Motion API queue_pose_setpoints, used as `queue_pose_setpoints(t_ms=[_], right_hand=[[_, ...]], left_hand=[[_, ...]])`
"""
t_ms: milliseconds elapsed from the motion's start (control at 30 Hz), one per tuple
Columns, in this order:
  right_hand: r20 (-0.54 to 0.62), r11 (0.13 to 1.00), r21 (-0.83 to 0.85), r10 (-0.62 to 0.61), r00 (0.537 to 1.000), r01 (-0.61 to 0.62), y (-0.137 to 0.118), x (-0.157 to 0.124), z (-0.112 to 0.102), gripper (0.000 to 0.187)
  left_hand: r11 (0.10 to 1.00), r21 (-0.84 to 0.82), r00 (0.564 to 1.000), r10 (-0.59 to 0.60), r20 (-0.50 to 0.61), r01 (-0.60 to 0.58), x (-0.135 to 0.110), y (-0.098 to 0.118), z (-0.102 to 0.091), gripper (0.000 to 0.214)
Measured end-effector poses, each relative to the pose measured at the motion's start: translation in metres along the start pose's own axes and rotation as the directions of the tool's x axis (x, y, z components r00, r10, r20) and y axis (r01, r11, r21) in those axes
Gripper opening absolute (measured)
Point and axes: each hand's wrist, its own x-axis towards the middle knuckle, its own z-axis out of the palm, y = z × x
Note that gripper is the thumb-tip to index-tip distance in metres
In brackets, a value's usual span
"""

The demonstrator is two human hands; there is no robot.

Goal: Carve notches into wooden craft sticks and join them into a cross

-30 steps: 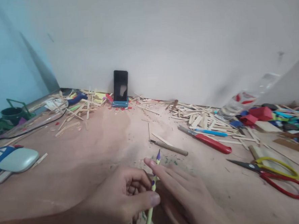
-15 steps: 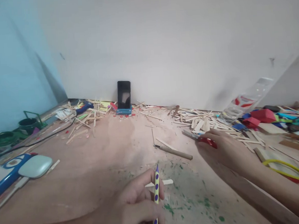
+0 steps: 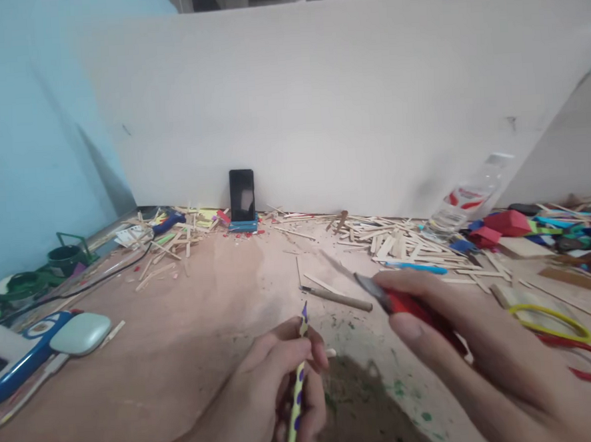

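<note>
We see a metal blade [image 3: 372,291] and a plastic handle [image 3: 408,305] on the utility knife [image 3: 394,299]. The pencil [image 3: 299,384] looks smooth, the craft sticks [image 3: 391,243] bare matt wood, the bottle [image 3: 469,196] clear, glossy plastic.

Counts: spotted pencil [image 3: 297,395], 1; red-handled knife [image 3: 405,304], 1; brown-handled tool [image 3: 340,299], 1; scissors [image 3: 576,340], 1 pair; slim blue rod [image 3: 421,267], 1; phone [image 3: 242,195], 1; phone stand [image 3: 243,226], 1; plastic bottle [image 3: 467,198], 1; pale rounded case [image 3: 81,333], 1. Wooden sticks [image 3: 394,245]: 2 main heaps, pieces overlapping, exact number not readable.

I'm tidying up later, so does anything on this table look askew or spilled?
The clear plastic bottle with red markings appears tilted right rather than upright; left of it, thin pale wooden sticks lie in a disordered heap.
</note>
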Motion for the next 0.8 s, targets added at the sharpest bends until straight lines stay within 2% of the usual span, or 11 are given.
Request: queue_pose_setpoints(t_ms=[67, 133, 267, 367, 433, 533, 667, 800], right_hand=[[-0.036, 0.999, 0.036, -0.013, 0.999, 0.014, -0.021, -0.003, 0.004, 0.034], [-0.034, 0.994, 0.096, -0.051, 0.998, 0.054, -0.03, 0.0, 0.013, 0.027], [-0.002, 0.952, 0.25, -0.182, 0.983, 0.176, -0.022, 0.006, 0.031, 0.01], [0.055, 0.937, 0.298, -0.208, 0.977, 0.183, -0.013, 0.002, 0.04, 0.005], [0.107, 0.936, 0.313, -0.204, 0.973, 0.161, -0.009, -0.003, 0.043, 0.005], [0.132, 0.934, 0.325, -0.203, 0.97, 0.151, -0.006, -0.008, 0.047, 0.008], [0.189, 0.942, 0.312, -0.189, 0.964, 0.124, -0.008, -0.009, 0.05, 0.012], [0.107, 0.942, 0.272, -0.232, 0.967, 0.196, -0.012, -0.008, 0.049, 0.021]], left_hand=[[0.995, -0.032, 0.995, 0.1, 0.022, -0.099, 0.004, -0.007, -0.004, 0.035], [0.988, -0.054, 0.986, 0.145, 0.077, -0.141, 0.007, -0.014, -0.011, 0.033], [0.989, -0.061, 0.98, 0.139, 0.145, -0.131, 0.009, -0.022, -0.022, 0.035], [0.991, -0.039, 0.982, 0.13, 0.133, -0.126, 0.006, -0.021, -0.022, 0.038], [0.995, -0.005, 0.989, 0.099, 0.109, -0.099, 0.004, -0.018, -0.02, 0.038], [0.998, 0.068, 0.999, -0.015, 0.043, 0.012, 0.0, -0.014, -0.017, 0.036], [0.991, 0.069, 0.993, -0.117, -0.016, 0.118, -0.002, -0.016, -0.016, 0.036], [0.988, 0.055, 0.989, -0.145, -0.035, 0.147, -0.002, -0.016, -0.015, 0.039]])
